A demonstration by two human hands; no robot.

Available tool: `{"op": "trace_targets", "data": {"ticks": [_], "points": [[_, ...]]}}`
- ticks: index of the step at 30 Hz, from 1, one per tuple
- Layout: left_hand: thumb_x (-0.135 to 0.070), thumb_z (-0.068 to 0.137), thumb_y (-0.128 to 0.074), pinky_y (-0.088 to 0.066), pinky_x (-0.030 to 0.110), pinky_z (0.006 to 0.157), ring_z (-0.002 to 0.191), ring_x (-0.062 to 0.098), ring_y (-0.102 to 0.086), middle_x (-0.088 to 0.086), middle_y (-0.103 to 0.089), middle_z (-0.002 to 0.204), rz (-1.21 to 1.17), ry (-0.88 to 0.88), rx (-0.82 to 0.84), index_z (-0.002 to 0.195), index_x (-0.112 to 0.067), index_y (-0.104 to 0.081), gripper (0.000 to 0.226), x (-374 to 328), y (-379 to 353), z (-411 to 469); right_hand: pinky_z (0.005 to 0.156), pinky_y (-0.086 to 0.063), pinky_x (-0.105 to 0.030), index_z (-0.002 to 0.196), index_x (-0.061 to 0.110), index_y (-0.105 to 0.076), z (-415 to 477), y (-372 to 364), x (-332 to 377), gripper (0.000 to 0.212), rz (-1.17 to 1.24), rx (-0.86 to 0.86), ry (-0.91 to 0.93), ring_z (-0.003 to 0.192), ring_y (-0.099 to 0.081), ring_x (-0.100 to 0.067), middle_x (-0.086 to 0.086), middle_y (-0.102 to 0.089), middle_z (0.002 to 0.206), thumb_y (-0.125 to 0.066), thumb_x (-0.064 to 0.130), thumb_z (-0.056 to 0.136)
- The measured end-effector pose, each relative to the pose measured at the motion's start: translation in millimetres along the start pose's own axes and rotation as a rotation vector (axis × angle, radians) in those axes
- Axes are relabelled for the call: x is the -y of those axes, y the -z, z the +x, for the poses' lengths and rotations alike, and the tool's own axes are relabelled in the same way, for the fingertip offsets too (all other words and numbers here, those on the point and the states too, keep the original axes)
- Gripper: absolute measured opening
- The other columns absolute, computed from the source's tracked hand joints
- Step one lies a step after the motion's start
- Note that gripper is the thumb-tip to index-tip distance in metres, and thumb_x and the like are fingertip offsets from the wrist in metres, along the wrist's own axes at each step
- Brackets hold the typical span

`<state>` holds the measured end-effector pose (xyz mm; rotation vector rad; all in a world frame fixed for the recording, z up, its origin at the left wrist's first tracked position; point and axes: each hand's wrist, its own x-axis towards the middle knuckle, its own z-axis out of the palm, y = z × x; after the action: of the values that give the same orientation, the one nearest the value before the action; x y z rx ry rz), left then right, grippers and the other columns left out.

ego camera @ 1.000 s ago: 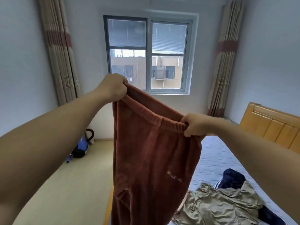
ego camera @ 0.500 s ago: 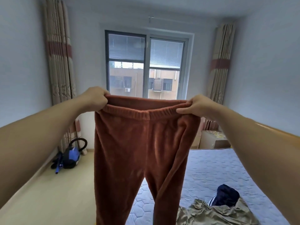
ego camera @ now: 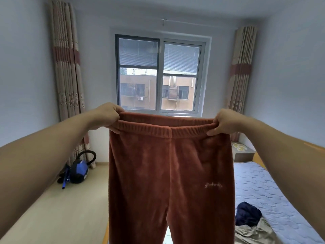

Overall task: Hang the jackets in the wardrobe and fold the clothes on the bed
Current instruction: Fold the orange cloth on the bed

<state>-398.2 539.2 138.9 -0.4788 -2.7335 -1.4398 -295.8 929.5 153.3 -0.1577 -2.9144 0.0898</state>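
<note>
Rust-brown fleece trousers [ego camera: 168, 173]: held up before the window [ego camera: 159, 74], waistband stretched level, legs hanging down; a small pale embroidered script is seen on one leg.
Left grip [ego camera: 107, 117]: curled round the waistband's left end.
Right grip [ego camera: 223, 123]: the waistband's right end is pinched between thumb and fingers.
Bed [ego camera: 263, 187]: quilted mattress at lower right, on which a navy garment [ego camera: 248, 215] and a khaki garment [ego camera: 255, 233] are heaped, touching.
Blue vacuum cleaner [ego camera: 79, 170]: set on the floor below the left curtain [ego camera: 66, 67].

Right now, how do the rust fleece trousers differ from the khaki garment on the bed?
The rust trousers hang spread flat, gripped at the waistband by the left hand and right hand; the khaki garment lies crumpled on the mattress, untouched. The trousers look fuzzy, the khaki garment smooth and thin. Neither is folded yet.
</note>
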Motion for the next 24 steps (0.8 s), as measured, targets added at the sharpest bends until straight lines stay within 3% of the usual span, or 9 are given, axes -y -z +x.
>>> {"op": "trace_targets", "data": {"ticks": [5, 10, 16, 20, 24], "points": [[0.019, 0.086, -0.026, -0.065, 0.042, 0.066, 0.079, 0.038, -0.075, 0.022, -0.071, 0.094, 0.039, 0.013, -0.046, 0.09, -0.007, -0.074, 0.054, 0, -8, 6, 0.055, -0.045, -0.029, 0.077, 0.011, -0.077, 2, -8, -11, 0.054, -0.039, 0.017, -0.016, 0.061, -0.062, -0.019, -0.005, -0.069, 0.066, -0.075, 0.065, 0.077], [0.017, 0.084, -0.024, -0.063, 0.039, 0.055, 0.073, 0.04, -0.074, 0.023, -0.07, 0.093, 0.066, 0.02, -0.105, 0.088, -0.007, -0.073, 0.055, 1, -8, 12, 0.056, -0.04, -0.031, 0.072, 0.014, -0.07, -1, -9, -14, 0.054, -0.047, -0.021, 0.027, 0.057, -0.053, -0.018, -0.007, -0.061, 0.064, -0.066, 0.066, 0.084], [0.008, 0.086, -0.027, -0.063, 0.049, 0.055, 0.074, 0.046, -0.07, 0.022, -0.061, 0.108, 0.15, 0.063, -0.233, 0.099, -0.003, -0.072, 0.048, 3, -6, 16, 0.054, -0.038, -0.026, 0.062, 0.023, -0.058, 2, -7, -4, 0.048, -0.086, -0.02, 0.06, 0.059, -0.051, -0.016, -0.003, -0.056, 0.062, -0.062, 0.063, 0.088], [0.012, 0.09, -0.029, -0.064, 0.039, 0.056, 0.084, 0.038, -0.07, 0.021, -0.065, 0.107, 0.042, 0.068, -0.171, 0.098, -0.003, -0.069, 0.044, 10, -4, 18, 0.053, -0.036, -0.026, 0.057, 0.024, -0.061, 6, -9, -5, 0.044, 0.043, -0.087, 0.079, 0.054, -0.047, -0.014, -0.002, -0.053, 0.055, -0.071, 0.056, 0.086], [0.012, 0.09, -0.042, -0.061, 0.025, 0.053, 0.073, 0.029, -0.072, 0.017, -0.069, 0.09, 0.031, 0.021, -0.155, 0.103, -0.001, -0.069, 0.033, 4, -2, 9, 0.053, -0.036, -0.026, 0.054, 0.027, -0.061, 8, -12, -4, 0.042, 0.164, -0.21, 0.055, 0.05, -0.047, -0.013, 0.003, -0.05, 0.048, -0.077, 0.056, 0.08]]}}
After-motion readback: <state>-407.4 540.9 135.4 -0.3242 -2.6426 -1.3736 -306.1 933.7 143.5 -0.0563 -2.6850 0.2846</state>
